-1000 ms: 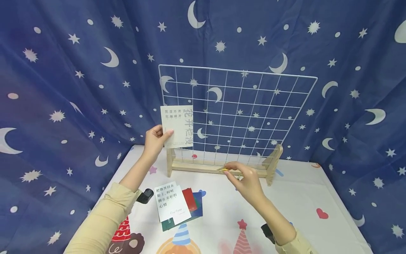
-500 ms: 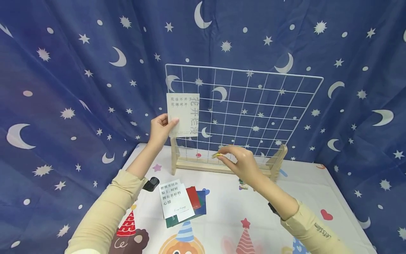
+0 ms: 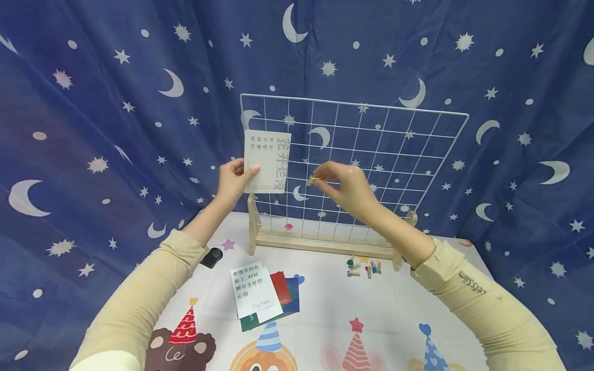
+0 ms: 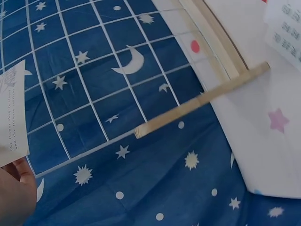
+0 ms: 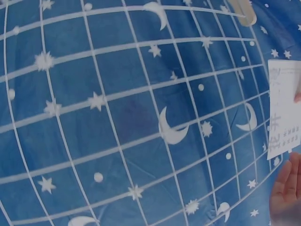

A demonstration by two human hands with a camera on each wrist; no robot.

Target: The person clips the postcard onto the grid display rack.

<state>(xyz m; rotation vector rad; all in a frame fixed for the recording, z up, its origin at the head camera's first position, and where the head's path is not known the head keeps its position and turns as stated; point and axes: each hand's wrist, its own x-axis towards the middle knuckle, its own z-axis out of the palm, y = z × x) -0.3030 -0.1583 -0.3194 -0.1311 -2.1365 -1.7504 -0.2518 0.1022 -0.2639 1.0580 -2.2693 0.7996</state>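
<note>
Card [image 3: 266, 159], white, small dark characters up top, big gray ones down the right edge, held upright before the left side of the wire grid [image 3: 359, 128]. Your left hand [image 3: 233, 179] pinches its lower left; your right hand [image 3: 349, 186], raised mid-grid, pinches a small yellow clip [image 3: 312, 180].
</note>
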